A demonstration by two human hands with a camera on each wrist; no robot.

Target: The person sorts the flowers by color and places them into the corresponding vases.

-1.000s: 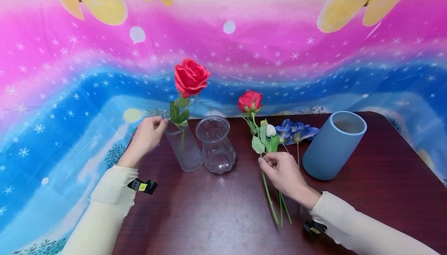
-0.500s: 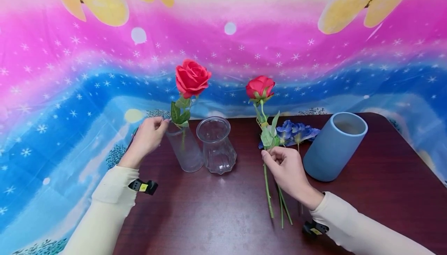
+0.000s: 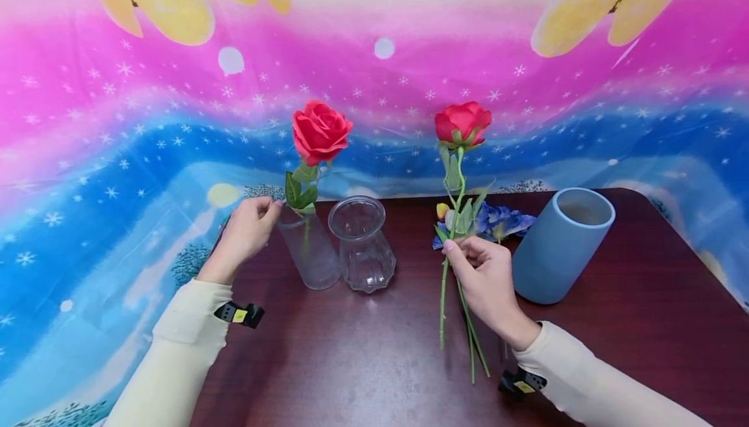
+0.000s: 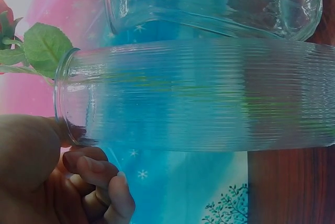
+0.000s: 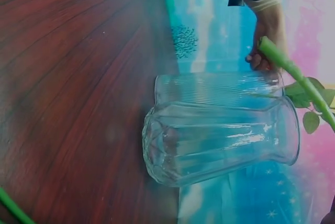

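My left hand [image 3: 248, 235] pinches the rim of a ribbed clear glass vase [image 3: 316, 261], thumb at its mouth in the left wrist view. A red rose [image 3: 322, 131] stands in that vase, its stem showing through the glass. On the right, my right hand [image 3: 484, 284] holds a second red rose [image 3: 462, 125] by its green stem [image 5: 293, 72], between thumb and fingers. That rose is nearly upright, its cut end above the table in the right wrist view. Beside the ribbed vase stands a flared clear glass vase [image 3: 368, 261] with no flower in it.
Behind my right hand lie blue flowers [image 3: 508, 222] and a yellow bud [image 3: 443, 211], with green stems [image 3: 471, 342] reaching forward on the dark wooden table [image 3: 351, 362]. A matte blue vase [image 3: 556, 258] stands to the right. A patterned cloth [image 3: 374, 89] hangs behind the table.
My right hand has raised the second rose; its bloom has moved up and to the right, and the stem has come away from the other stems. My left hand has stayed at the vase rim.
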